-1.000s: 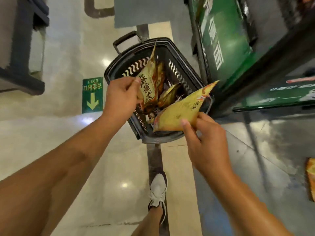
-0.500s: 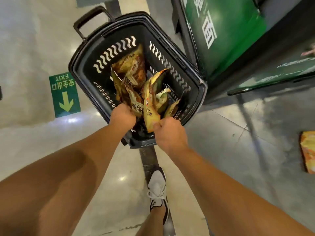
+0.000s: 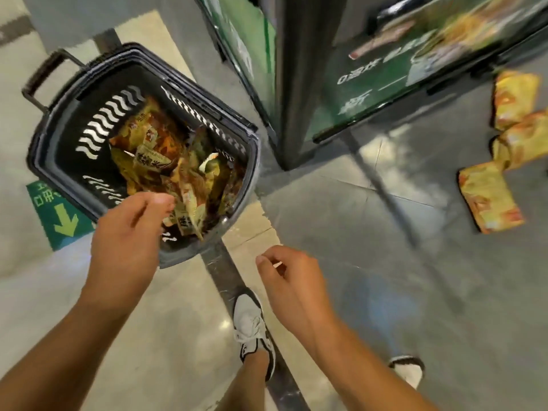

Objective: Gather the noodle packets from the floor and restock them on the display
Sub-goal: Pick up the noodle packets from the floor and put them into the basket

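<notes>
Two empty hands above the floor

Your left hand (image 3: 127, 250) hovers over the black basket's (image 3: 53, 161) near rim, fingers loosely curled, holding nothing. Your right hand (image 3: 292, 283) hangs likewise empty. Noodle packets (image 3: 166, 161) fill the basket; three more packets (image 3: 489, 197) lie on the floor beside the green display (image 3: 370, 93).

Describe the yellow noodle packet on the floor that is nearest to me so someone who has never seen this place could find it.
Start at the green display stand and look to the floor at its right, where three yellow packets lie. The nearest noodle packet lies flat on the grey floor, lowest in the picture, and it alone shows fully.
</notes>
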A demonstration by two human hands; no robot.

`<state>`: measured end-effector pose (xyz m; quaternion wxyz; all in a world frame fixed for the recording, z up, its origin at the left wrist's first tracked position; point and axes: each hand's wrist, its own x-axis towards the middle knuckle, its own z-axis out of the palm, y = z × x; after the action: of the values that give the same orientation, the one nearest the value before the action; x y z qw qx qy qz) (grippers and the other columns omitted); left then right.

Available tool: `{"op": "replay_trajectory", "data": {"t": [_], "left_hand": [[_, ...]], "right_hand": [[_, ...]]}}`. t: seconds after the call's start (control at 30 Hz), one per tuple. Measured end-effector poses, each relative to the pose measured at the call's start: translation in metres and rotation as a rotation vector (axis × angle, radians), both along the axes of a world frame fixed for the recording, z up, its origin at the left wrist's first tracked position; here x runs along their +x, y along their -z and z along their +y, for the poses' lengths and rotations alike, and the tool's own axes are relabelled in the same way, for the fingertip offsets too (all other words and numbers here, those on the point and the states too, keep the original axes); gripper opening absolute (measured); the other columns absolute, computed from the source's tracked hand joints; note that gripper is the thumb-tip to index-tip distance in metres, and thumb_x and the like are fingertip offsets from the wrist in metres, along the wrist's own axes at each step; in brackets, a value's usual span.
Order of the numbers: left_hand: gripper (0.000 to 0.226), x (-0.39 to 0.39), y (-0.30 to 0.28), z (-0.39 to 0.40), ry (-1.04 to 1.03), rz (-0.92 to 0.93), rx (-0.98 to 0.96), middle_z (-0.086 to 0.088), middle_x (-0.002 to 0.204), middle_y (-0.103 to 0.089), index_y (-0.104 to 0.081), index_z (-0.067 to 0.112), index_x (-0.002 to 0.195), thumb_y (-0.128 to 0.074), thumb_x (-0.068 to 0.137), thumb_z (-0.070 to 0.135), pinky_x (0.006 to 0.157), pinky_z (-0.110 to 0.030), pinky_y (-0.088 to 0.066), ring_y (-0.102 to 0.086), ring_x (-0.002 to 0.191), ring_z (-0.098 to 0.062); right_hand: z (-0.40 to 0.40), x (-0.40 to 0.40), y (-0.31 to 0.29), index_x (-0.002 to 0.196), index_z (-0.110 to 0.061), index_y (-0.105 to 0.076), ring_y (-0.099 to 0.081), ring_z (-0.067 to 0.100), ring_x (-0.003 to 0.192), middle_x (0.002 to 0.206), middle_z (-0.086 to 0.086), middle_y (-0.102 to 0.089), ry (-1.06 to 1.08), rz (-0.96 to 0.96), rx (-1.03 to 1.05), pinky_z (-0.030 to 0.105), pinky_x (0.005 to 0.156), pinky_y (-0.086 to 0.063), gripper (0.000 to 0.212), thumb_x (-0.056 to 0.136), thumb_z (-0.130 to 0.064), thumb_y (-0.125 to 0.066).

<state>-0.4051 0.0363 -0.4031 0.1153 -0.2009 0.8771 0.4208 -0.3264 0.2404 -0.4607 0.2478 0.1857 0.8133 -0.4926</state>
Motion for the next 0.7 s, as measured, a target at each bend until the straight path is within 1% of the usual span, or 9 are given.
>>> {"op": "replay_trajectory", "data": {"t": [0.07, 0.13, 0.17, 0.27, 0.33, 0.47, 0.53, 0.63, 0.7], "left_hand": [[0.046, 0.016, -0.016, 0.037, 0.09, 0.015, 0.013, 0.015, 0.11, -0.072, -0.073, 0.035, 0.109, -0.042, 0.089, 0.063, 0.089, -0.044, -0.054, -0.066, 0.105, -0.008], [0.041, 0.027, -0.013, 0.081, 0.216, 0.013, 0.019, 0.016, 0.118, -0.068, -0.069, 0.04, 0.116, -0.041, 0.095, 0.06, 0.092, -0.046, -0.054, -0.065, 0.11, -0.011], [0.035, 0.033, -0.005, 0.107, 0.292, 0.017, 0.033, 0.018, 0.12, -0.067, -0.068, 0.042, 0.116, -0.043, 0.097, 0.057, 0.092, -0.042, -0.053, -0.063, 0.111, -0.007], [0.028, 0.051, 0.017, 0.201, 0.514, -0.008, 0.051, 0.025, 0.12, -0.062, -0.065, 0.041, 0.121, -0.05, 0.101, 0.054, 0.088, -0.011, -0.041, -0.054, 0.111, 0.015], [0.035, 0.065, 0.034, 0.265, 0.647, -0.041, 0.031, 0.018, 0.123, -0.062, -0.062, 0.037, 0.131, -0.048, 0.1, 0.047, 0.084, -0.003, -0.038, -0.052, 0.113, 0.015], [0.051, 0.086, 0.062, 0.391, 0.773, -0.093, 0.035, 0.01, 0.121, -0.063, -0.057, 0.036, 0.138, -0.047, 0.094, 0.061, 0.089, -0.015, -0.041, -0.058, 0.113, -0.002], [0.057, 0.097, 0.071, 0.454, 0.758, -0.134, 0.078, 0.01, 0.122, -0.063, -0.056, 0.039, 0.137, -0.044, 0.089, 0.068, 0.096, -0.027, -0.045, -0.059, 0.116, -0.007], [0.06, 0.112, 0.083, 0.539, 0.706, -0.21, 0.143, 0.012, 0.122, -0.065, -0.058, 0.046, 0.128, -0.042, 0.082, 0.081, 0.104, -0.048, -0.049, -0.061, 0.119, -0.012], [0.053, 0.118, 0.094, 0.59, 0.675, -0.257, 0.144, 0.006, 0.116, -0.068, -0.063, 0.04, 0.116, -0.043, 0.083, 0.077, 0.099, -0.051, -0.051, -0.063, 0.116, -0.019]], "right_hand": [[0.043, 0.024, 0.002, 0.11, -0.031, -0.071, -0.062, 0.003, 0.09, 0.106, -0.017, -0.065, 0.135, 0.025, -0.014, 0.022, 0.073, -0.05, 0.018, 0.101, -0.041, -0.059], [0.091, 0.052, 0.011, 0.126, -0.037, -0.062, -0.059, -0.002, 0.103, 0.121, -0.024, -0.056, 0.252, 0.026, 0.003, 0.024, 0.083, -0.052, 0.028, 0.1, -0.046, -0.059], [0.117, 0.066, 0.015, 0.131, -0.038, -0.058, -0.057, -0.002, 0.108, 0.125, -0.024, -0.053, 0.307, 0.028, 0.014, 0.027, 0.087, -0.053, 0.034, 0.099, -0.048, -0.058], [0.2, 0.109, 0.027, 0.143, -0.037, -0.048, -0.054, -0.001, 0.118, 0.136, -0.02, -0.047, 0.46, 0.044, 0.059, 0.033, 0.094, -0.053, 0.046, 0.099, -0.05, -0.056], [0.256, 0.14, 0.033, 0.146, -0.037, -0.045, -0.054, 0.004, 0.122, 0.139, -0.017, -0.047, 0.559, 0.044, 0.077, 0.035, 0.096, -0.053, 0.049, 0.1, -0.048, -0.058], [0.37, 0.197, 0.032, 0.151, -0.032, -0.041, -0.058, 0.011, 0.122, 0.142, -0.009, -0.049, 0.738, 0.059, 0.123, 0.042, 0.103, -0.051, 0.057, 0.099, -0.049, -0.058], [0.425, 0.224, 0.028, 0.152, -0.03, -0.04, -0.058, 0.012, 0.123, 0.144, -0.007, -0.05, 0.789, 0.057, 0.15, 0.043, 0.105, -0.05, 0.063, 0.096, -0.057, -0.053], [0.505, 0.264, 0.023, 0.152, -0.03, -0.039, -0.057, 0.015, 0.126, 0.147, -0.006, -0.05, 0.849, 0.045, 0.205, 0.042, 0.107, -0.049, 0.07, 0.091, -0.064, -0.047], [0.556, 0.291, 0.024, 0.152, -0.029, -0.04, -0.059, 0.017, 0.119, 0.144, -0.002, -0.051, 0.914, 0.026, 0.234, 0.042, 0.105, -0.049, 0.064, 0.096, -0.058, -0.051]]}}
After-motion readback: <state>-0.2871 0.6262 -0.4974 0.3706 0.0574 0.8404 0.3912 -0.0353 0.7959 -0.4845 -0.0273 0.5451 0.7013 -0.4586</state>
